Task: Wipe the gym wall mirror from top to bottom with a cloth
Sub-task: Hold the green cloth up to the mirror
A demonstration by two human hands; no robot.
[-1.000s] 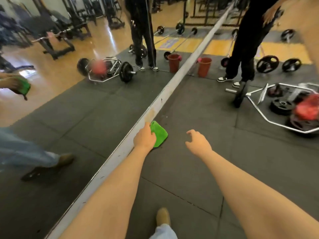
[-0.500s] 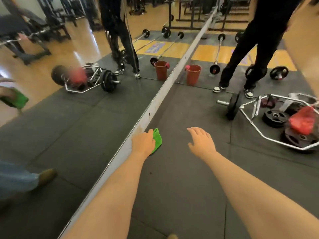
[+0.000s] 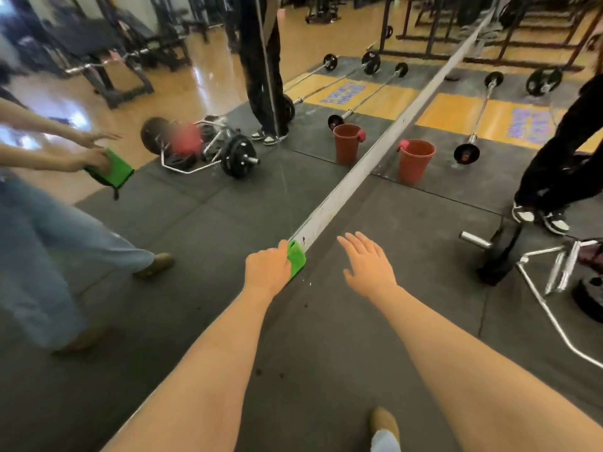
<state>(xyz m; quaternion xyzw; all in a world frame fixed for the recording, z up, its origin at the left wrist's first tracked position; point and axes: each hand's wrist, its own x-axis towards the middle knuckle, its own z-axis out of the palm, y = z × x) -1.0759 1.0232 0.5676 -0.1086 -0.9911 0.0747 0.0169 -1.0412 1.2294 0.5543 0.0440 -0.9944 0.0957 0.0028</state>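
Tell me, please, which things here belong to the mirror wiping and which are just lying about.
Job: green cloth, left hand holding it, wall mirror.
Lying about: orange bucket, barbell, trap bar with plates.

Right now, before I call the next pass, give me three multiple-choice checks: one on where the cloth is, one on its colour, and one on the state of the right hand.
1. Where is the cloth?
A) in the bucket
B) at the mirror's bottom frame
C) on the barbell

2. What colour is the cloth?
A) green
B) white
C) blue

3. What is the right hand doing?
A) gripping the cloth
B) lifting a weight plate
C) open, holding nothing

Answers:
1 B: the left hand holds it against the frame at the mirror's foot.
2 A: bright green shows past the fingers.
3 C: its fingers are spread above the floor mat.
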